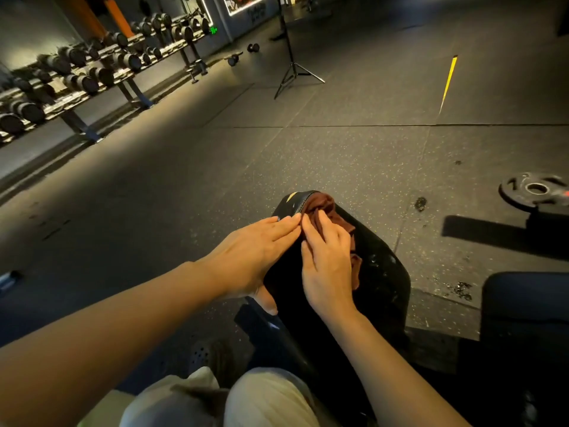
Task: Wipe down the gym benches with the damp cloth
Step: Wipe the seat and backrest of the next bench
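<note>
Two hands are laid on the black bench pad, the worktop here: the left hand is flat with straight fingers on its near-left edge, while the cloth, bunched at the pad's far end, is pressed under the right hand with loosely curled fingers. Soft and limp, it is probably best gathered at its middle

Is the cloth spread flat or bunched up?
Bunched. The brown cloth lies crumpled in folds on the black bench pad under the right hand.
</note>
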Motion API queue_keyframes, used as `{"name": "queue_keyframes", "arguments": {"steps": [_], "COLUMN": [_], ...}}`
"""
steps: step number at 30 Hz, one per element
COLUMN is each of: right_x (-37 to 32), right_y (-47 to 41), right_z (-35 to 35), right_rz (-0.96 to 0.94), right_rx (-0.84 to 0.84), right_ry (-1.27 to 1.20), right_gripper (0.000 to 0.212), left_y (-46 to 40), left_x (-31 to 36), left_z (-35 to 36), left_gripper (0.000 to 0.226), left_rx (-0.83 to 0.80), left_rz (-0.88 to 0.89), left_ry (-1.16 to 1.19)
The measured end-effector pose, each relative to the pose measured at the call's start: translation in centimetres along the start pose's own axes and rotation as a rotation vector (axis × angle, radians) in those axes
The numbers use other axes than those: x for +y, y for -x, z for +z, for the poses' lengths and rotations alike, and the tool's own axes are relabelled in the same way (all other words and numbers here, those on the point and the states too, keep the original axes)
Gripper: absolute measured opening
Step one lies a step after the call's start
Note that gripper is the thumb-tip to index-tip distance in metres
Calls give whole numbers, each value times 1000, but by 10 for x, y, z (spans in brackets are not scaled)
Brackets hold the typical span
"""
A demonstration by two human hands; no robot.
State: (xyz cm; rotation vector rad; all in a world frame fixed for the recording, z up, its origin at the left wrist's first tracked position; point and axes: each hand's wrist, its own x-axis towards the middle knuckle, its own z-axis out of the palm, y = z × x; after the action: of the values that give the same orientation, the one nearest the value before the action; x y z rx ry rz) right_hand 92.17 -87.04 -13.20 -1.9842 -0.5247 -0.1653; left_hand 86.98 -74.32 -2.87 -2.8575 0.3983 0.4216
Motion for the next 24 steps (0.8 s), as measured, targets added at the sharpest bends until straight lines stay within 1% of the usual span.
{"name": "queue_keyframes", "arguments": {"steps": [1,2,3,6,7,8,9,11,13,14,15,18,19,20,21,24], "right_x": [5,17,32,67,65,55,41,15,15,25,39,65,62,55,43,17], "right_y": [4,4,2,-8,-9,-8,-6,4,12,12,8,-5,-7,-9,-8,8], "right_z": [1,0,-2,-12,-12,-10,-7,-2,-2,-4,-6,-11,-11,-9,-8,-7], "right_rz": [-62,-64,-6,369,428,413,330,92,-34,-58,-34,246,299,300,254,-33], "right_rx": [-20,-30,-27,-56,-73,-80,-72,-44,-66,-78,-83,-78,-62,-47,-39,-76], "right_ry": [16,24,24,27,57,87,106,131,123,96,60,-41,-40,-26,-19,-26], "right_gripper": [45,49,51,48,46,45,45,48,51,52,53,50,48,45,43,43], "left_y": [0,0,1,2,2,3,3,3,3,3,3,4,3,3,2,1], "left_x": [1,1,0,-3,-4,-5,-5,-6,-5,-5,-5,-7,-8,-9,-9,-9], "left_z": [-1,-1,-1,2,3,3,4,4,4,4,4,6,8,9,10,10], "left_gripper": [125,125,125,124,124,124,124,125,125,124,124,122,122,123,123,126], "left_rx": [-4,-15,-17,-17,-19,-19,-12,13,4,-4,-9,-7,7,14,17,45], "left_rz": [-8,-15,-20,-14,-9,-8,-6,5,12,9,8,18,14,11,13,34], "left_ry": [21,40,59,80,83,92,98,89,75,74,76,91,98,100,99,72]}}
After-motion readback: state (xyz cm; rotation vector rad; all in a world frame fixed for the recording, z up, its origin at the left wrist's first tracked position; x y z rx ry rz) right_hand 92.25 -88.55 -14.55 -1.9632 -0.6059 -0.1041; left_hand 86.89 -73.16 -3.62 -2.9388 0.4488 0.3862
